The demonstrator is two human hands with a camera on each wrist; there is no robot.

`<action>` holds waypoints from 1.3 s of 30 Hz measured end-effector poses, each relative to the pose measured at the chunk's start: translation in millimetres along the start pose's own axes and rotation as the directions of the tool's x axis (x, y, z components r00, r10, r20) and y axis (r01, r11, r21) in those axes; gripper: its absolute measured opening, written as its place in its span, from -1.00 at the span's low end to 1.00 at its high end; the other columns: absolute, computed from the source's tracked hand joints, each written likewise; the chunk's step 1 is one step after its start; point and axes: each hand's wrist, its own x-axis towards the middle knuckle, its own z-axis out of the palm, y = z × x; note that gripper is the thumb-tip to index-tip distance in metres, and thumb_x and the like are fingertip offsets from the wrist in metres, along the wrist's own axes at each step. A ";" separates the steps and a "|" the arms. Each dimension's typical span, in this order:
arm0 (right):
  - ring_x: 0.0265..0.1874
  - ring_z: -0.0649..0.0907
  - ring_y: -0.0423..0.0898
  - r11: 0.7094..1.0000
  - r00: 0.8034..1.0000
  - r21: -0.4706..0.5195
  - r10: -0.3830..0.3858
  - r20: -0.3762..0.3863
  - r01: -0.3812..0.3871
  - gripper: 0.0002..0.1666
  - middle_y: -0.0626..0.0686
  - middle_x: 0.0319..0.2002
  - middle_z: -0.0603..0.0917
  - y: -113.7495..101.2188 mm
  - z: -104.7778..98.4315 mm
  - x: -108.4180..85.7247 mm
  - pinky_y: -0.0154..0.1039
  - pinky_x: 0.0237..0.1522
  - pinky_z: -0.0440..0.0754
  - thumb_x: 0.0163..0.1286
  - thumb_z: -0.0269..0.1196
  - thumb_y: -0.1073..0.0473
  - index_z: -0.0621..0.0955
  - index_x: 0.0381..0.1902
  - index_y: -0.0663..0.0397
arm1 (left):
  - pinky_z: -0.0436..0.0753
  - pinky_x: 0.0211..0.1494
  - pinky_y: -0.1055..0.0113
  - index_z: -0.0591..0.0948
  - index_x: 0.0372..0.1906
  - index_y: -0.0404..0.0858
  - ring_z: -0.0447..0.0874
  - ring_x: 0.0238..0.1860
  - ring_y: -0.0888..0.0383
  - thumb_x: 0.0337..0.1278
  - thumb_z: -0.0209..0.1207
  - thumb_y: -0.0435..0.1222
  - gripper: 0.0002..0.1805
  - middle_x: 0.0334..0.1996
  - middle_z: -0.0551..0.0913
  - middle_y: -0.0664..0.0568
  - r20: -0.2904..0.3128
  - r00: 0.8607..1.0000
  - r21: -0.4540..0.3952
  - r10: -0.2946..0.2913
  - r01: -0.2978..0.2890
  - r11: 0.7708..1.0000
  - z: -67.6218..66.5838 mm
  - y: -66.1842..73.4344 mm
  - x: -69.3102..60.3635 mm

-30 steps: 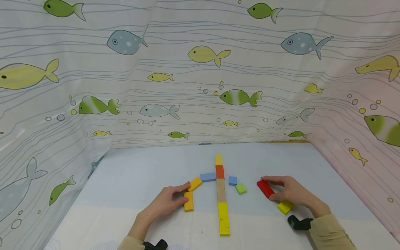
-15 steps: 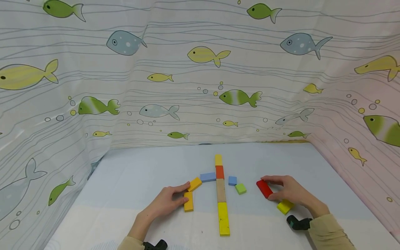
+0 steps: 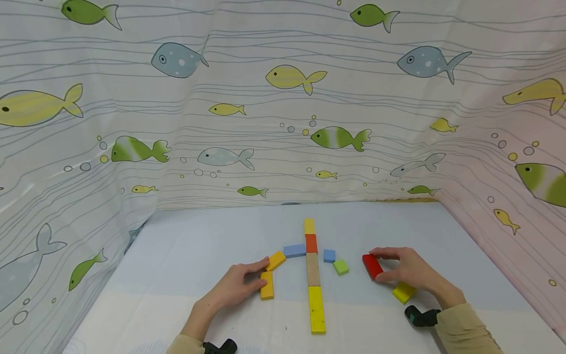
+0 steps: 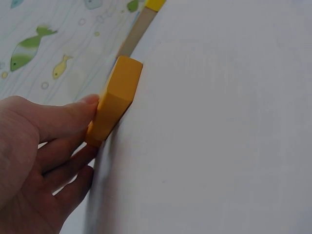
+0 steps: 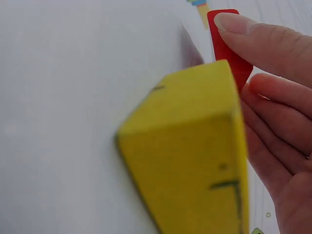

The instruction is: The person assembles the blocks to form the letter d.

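My right hand (image 3: 415, 273) pinches a red block (image 3: 372, 267) between thumb and fingers at the right of the table; the right wrist view shows the thumb on the red block (image 5: 229, 51). A yellow block (image 3: 404, 292) lies just under that hand and looms large in the right wrist view (image 5: 190, 146). My left hand (image 3: 232, 287) rests its thumb on an upright-lying orange block (image 3: 267, 286) and its forefinger on a slanted orange block (image 3: 276, 260). In the left wrist view the left hand (image 4: 44, 151) touches an orange block (image 4: 114, 100).
A column of yellow (image 3: 316, 309), tan (image 3: 313, 269), orange-red (image 3: 311, 244) and yellow (image 3: 309, 226) blocks runs up the middle. A long blue block (image 3: 294, 251) adjoins it on the left. A small blue block (image 3: 329, 255) and a green block (image 3: 341, 267) lie to its right.
The red block and my right hand have shifted slightly left, and the block stands a little steeper. My left hand and the other blocks have not visibly moved.
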 end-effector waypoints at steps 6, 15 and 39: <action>0.23 0.52 0.22 1.000 1.000 -0.020 0.006 -0.019 -0.006 -0.26 0.13 0.23 0.61 -9.3 0.1 -0.6 0.31 0.16 0.55 0.07 0.55 -0.02 0.62 0.25 -0.10 | 0.35 0.45 -0.13 0.43 0.43 -0.17 0.33 0.46 -0.06 0.33 0.25 -0.12 -0.38 0.42 0.42 0.11 0.005 1.000 0.001 0.002 -0.002 1.000 -0.2 0.0 -0.5; 0.16 0.56 0.16 0.994 0.995 -0.067 -0.085 -0.046 0.082 -0.28 0.07 0.17 0.66 -25.5 2.7 0.2 0.28 0.12 0.59 0.08 0.54 -0.01 0.63 0.23 -0.06 | 0.35 0.45 -0.11 0.44 0.42 -0.18 0.35 0.45 -0.04 0.33 0.24 -0.12 -0.39 0.42 0.43 0.11 -0.001 1.000 0.004 0.015 -0.015 1.000 0.6 -1.0 -0.9; 0.10 0.58 0.12 0.979 0.979 0.004 -0.205 -0.001 0.205 -0.28 -0.02 0.12 0.69 -83.3 36.2 0.6 0.20 0.08 0.64 0.07 0.56 -0.03 0.64 0.21 -0.03 | 0.33 0.46 -0.12 0.43 0.43 -0.16 0.33 0.46 -0.05 0.34 0.23 -0.11 -0.39 0.42 0.41 0.12 0.006 1.000 -0.011 0.008 -0.008 1.000 0.7 -1.6 -1.6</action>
